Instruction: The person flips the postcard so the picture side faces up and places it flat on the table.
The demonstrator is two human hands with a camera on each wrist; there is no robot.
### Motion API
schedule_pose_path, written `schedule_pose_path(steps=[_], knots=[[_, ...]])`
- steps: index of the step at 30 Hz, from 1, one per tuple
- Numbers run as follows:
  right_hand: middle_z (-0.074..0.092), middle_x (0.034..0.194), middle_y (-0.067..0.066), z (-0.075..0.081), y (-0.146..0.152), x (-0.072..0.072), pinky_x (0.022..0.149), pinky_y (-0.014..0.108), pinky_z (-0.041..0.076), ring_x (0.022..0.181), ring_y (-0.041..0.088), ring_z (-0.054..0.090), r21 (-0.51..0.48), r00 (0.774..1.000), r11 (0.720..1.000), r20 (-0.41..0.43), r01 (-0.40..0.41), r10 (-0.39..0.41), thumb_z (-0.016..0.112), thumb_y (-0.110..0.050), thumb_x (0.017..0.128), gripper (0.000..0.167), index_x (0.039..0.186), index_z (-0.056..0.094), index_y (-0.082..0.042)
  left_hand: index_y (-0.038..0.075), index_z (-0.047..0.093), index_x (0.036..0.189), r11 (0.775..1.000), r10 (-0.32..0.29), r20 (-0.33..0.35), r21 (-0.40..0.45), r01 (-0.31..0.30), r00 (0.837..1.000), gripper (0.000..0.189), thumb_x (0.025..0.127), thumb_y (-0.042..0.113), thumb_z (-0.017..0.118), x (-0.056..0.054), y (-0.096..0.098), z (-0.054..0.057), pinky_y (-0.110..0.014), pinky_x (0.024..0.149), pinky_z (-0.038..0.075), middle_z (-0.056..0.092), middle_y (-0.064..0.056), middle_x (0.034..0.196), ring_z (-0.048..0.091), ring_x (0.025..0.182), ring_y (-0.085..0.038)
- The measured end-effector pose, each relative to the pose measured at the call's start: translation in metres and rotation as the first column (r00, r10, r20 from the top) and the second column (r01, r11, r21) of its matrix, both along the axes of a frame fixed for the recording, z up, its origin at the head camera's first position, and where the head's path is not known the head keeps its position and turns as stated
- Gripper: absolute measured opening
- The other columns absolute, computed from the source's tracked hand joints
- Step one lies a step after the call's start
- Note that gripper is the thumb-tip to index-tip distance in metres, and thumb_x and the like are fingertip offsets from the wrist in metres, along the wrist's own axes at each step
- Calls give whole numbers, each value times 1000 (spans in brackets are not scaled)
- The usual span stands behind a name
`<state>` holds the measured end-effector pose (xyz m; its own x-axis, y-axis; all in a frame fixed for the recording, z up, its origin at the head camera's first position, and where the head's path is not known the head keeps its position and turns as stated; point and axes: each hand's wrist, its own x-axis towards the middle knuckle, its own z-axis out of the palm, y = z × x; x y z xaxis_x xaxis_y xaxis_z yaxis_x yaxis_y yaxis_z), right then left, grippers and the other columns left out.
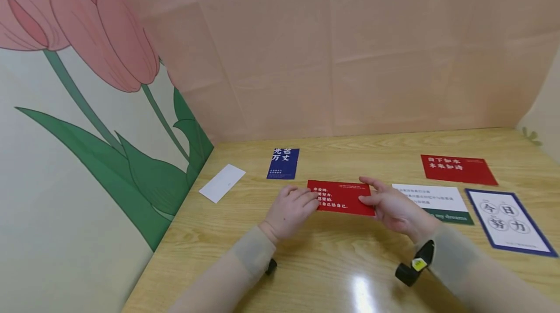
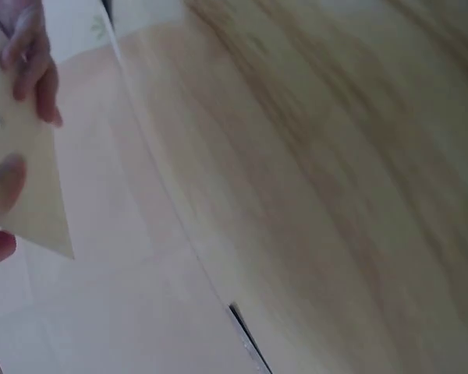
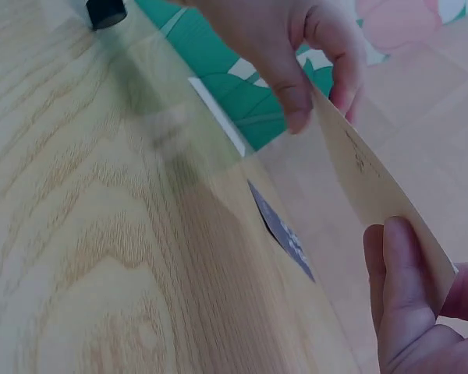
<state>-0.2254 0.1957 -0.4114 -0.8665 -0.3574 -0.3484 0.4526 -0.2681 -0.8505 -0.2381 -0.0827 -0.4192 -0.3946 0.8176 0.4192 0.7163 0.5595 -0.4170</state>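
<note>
A red card with white writing [image 1: 340, 198] is held up above the wooden table between both hands. My left hand [image 1: 292, 211] pinches its left end, with the thumb on the pale back of the card in the left wrist view. At the card's right end, my right hand [image 1: 400, 208] grips it between the thumb and fingers. The pale back [image 3: 359, 171] with a small dark mark faces the right wrist camera. Behind the right hand lies a white card with a green strip [image 1: 452, 216], partly hidden by that hand.
On the table [image 1: 332, 264] lie a small white card [image 1: 222, 183], a blue card [image 1: 282, 165], another red card [image 1: 458, 169] and a blue-bordered white card [image 1: 509, 223]. A pink-beige cloth [image 1: 350, 50] hangs behind; a tulip-patterned wall [image 1: 105, 60] stands at the left.
</note>
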Motion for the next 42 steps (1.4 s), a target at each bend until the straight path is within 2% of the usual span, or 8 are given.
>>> schedule_pose_path(steps=[3, 6, 13, 18, 22, 28, 35, 42], knots=[[13, 156, 16, 1, 1, 0, 103, 41, 41, 116, 22, 52, 37, 1000, 999, -19, 10, -10, 49, -8, 100, 74, 156, 4, -24, 21, 61, 126, 999, 46, 152, 6, -47, 987, 35, 91, 25, 66, -1, 0, -1, -38, 104, 36, 57, 7, 134, 50, 124, -13], [13, 156, 18, 2, 1, 0, 101, 40, 43, 118, 22, 51, 62, 999, 998, -49, 7, -4, 49, -8, 100, 74, 156, 3, -22, 19, 52, 136, 987, 77, 415, 95, -127, 907, 50, 88, 18, 63, -1, 0, -1, -40, 108, 29, 44, 6, 146, 41, 132, -13], [16, 155, 18, 4, 3, 1, 97, 37, 46, 115, 20, 54, 98, 997, 995, -79, 7, 1, 52, -9, 99, 76, 156, 3, -21, 14, 41, 144, 758, -248, 835, 483, -438, 492, 65, 81, 5, 55, -3, 1, 3, -47, 110, 25, 34, 4, 151, 32, 136, -20], [19, 154, 18, 6, 4, 2, 96, 38, 47, 113, 19, 56, 125, 997, 992, -82, 14, -4, 52, -10, 99, 75, 156, 5, -21, 8, 37, 145, 542, -541, 815, 526, -655, 207, 59, 87, 4, 47, -8, 4, 5, -45, 103, 35, 38, -5, 144, 41, 126, -27], [22, 152, 22, 6, 3, 2, 95, 38, 48, 112, 19, 58, 155, 993, 988, -116, 5, 14, 52, -9, 98, 75, 156, 5, -19, 7, 30, 148, 439, -665, 745, 447, -780, 53, 57, 93, 11, 45, -12, 7, 2, -42, 99, 41, 41, -11, 141, 50, 116, -27], [29, 147, 27, 0, -1, 1, 92, 39, 50, 111, 21, 59, 197, 983, 980, -177, -17, 52, 50, -4, 98, 74, 155, 3, -12, 13, 22, 153, 438, -694, 718, 366, -821, -50, 68, 94, 4, 56, -14, 10, -6, -39, 87, 51, 55, -15, 124, 60, 104, -24], [31, 145, 27, -6, -1, -1, 89, 39, 51, 113, 26, 55, 335, 975, 942, -197, -31, 102, 54, -6, 96, 73, 154, 9, -8, 17, 29, 151, 514, -591, 804, 311, -799, -68, 78, 86, -6, 65, -14, 13, -10, -33, 74, 56, 56, -13, 109, 63, 93, -22], [34, 143, 23, -12, -1, -3, 97, 49, 41, 121, 35, 41, 615, 944, 787, -229, -49, 237, 67, -13, 89, 66, 145, 33, -5, 17, 33, 150, 572, -504, 859, 253, -780, -90, 81, 81, -8, 69, -16, 15, -17, -33, 67, 56, 56, -13, 104, 63, 81, -23]])
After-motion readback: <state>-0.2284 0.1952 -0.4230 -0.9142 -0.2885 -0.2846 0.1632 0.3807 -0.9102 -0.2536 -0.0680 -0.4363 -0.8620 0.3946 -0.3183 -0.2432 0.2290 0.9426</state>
